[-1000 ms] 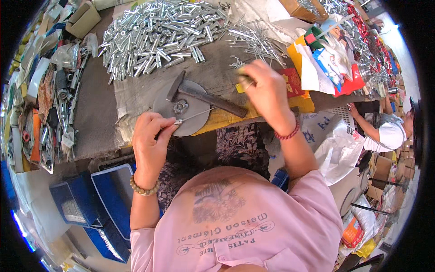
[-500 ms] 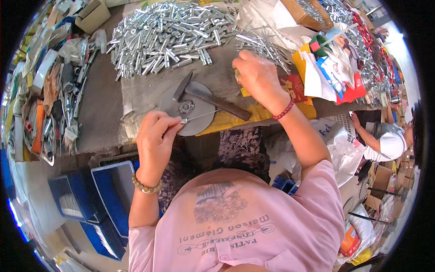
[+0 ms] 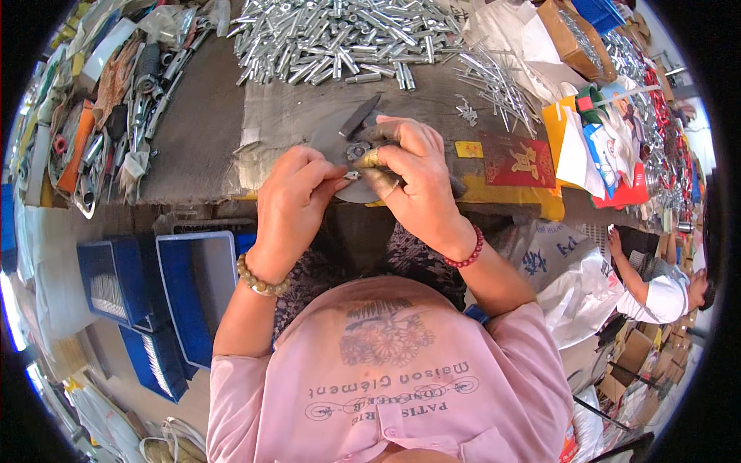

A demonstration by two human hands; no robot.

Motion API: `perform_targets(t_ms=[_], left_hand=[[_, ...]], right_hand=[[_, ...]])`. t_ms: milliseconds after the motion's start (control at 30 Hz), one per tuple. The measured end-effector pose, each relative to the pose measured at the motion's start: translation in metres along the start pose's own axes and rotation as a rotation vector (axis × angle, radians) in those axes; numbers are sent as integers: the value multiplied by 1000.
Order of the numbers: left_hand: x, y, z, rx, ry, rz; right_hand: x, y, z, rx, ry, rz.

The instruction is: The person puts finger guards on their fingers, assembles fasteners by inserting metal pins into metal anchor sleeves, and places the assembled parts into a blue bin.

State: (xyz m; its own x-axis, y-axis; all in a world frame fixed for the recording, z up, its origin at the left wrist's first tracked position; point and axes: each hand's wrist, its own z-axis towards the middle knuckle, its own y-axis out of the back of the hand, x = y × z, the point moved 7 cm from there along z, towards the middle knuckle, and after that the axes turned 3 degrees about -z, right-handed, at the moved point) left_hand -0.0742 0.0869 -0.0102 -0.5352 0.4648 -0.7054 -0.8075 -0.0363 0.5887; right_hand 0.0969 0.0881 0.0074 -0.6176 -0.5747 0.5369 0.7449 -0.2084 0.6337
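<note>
My left hand (image 3: 297,197) pinches a small shiny metal piece (image 3: 352,175) between thumb and fingertips above the table's near edge. Close to that piece is my right hand (image 3: 424,181), its thumb smeared by motion; whether it grips anything is unclear. A brass-coloured band (image 3: 370,158) wraps one of its fingers. Below both hands lies a round grey disc (image 3: 328,137), partly covered, with a small knobbly metal part (image 3: 357,150) on it. A hammer (image 3: 360,116) rests across the disc, most of its handle hidden behind my right hand.
Metal sleeves (image 3: 332,38) form a big heap at the back; thin rods (image 3: 502,89) and small bits (image 3: 466,112) lie right of it. A red envelope (image 3: 521,162) is at right. Tools (image 3: 147,85) crowd the left, blue crates (image 3: 197,285) stand below. Another person (image 3: 664,266) sits far right.
My right hand has come from near the rods down and left to my left hand. The thin rod by my left hand no longer shows. The view has shifted.
</note>
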Motion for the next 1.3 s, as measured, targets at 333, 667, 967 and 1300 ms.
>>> perform_targets(t_ms=[333,667,967,1300], left_hand=[[3,1,-1,-6,-19,-4],[1,1,0,-11,-29,-27],[-3,1,3,25,2,-9],[-1,-1,3,45,27,-47]], right_hand=[[3,-9,-1,3,48,-91],[18,-8,-5,61,208,-306],[-25,33,-2,201,-106,-413],[13,64,-26,102,-31,-242]])
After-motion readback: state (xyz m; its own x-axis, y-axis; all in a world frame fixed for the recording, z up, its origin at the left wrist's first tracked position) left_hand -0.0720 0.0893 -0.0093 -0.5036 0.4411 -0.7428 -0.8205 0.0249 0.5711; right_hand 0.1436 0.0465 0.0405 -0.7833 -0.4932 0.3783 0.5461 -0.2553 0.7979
